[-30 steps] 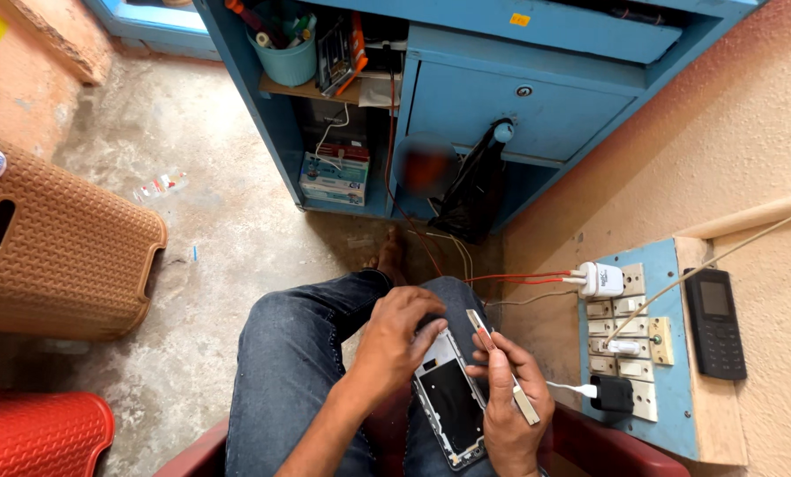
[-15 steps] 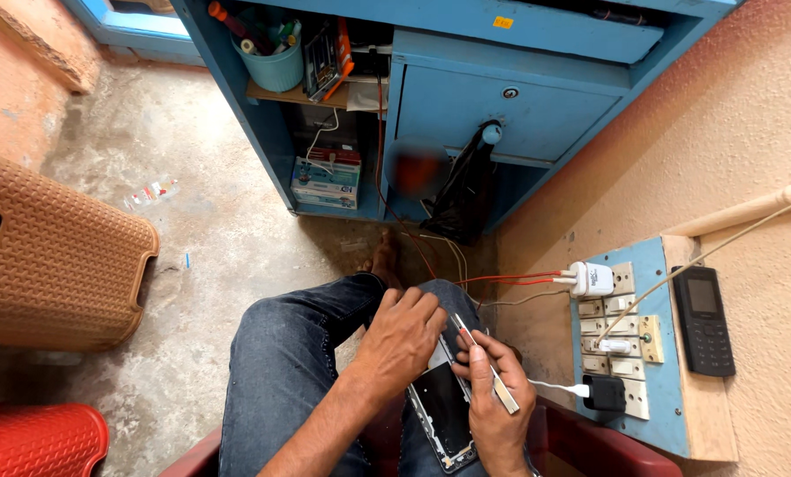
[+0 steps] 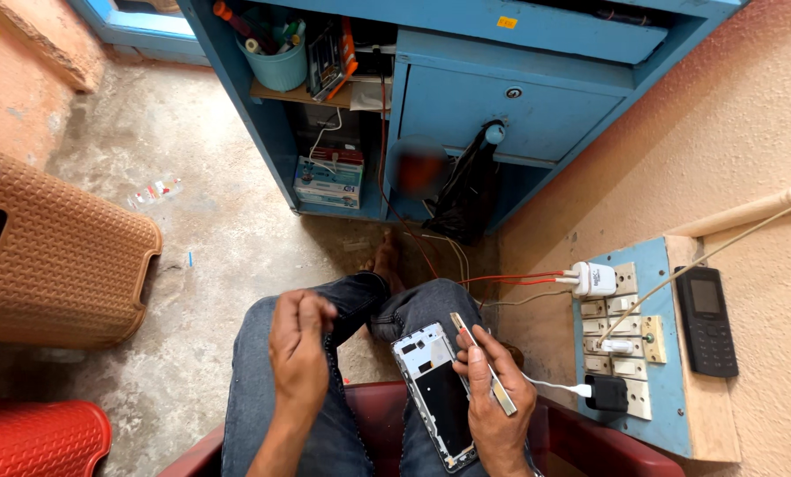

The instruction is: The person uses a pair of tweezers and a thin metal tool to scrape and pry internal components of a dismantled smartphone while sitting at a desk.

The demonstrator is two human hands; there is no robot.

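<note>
An opened phone frame (image 3: 439, 399), white-edged with a dark middle, rests on my right thigh. My right hand (image 3: 494, 399) grips its right side and also holds thin metal tweezers (image 3: 484, 364) that slant up to the left. My left hand (image 3: 300, 346) is raised over my left thigh, apart from the phone, with its fingertips pinched together; whether something tiny sits between them I cannot tell. I sit on a dark red chair (image 3: 590, 442) in blue jeans.
A blue cabinet (image 3: 501, 97) with a teal tool cup (image 3: 281, 64) stands ahead. At right, a blue switchboard (image 3: 625, 344) carries a white charger (image 3: 595, 279), a black plug (image 3: 606, 392) and a black keypad phone (image 3: 705, 320). A brown plastic stool (image 3: 51, 256) and a red one (image 3: 33, 442) stand left.
My left hand has lifted off the phone frame and moved left, fingers pinched. The frame now lies uncovered under my right hand. The view has shifted slightly.
</note>
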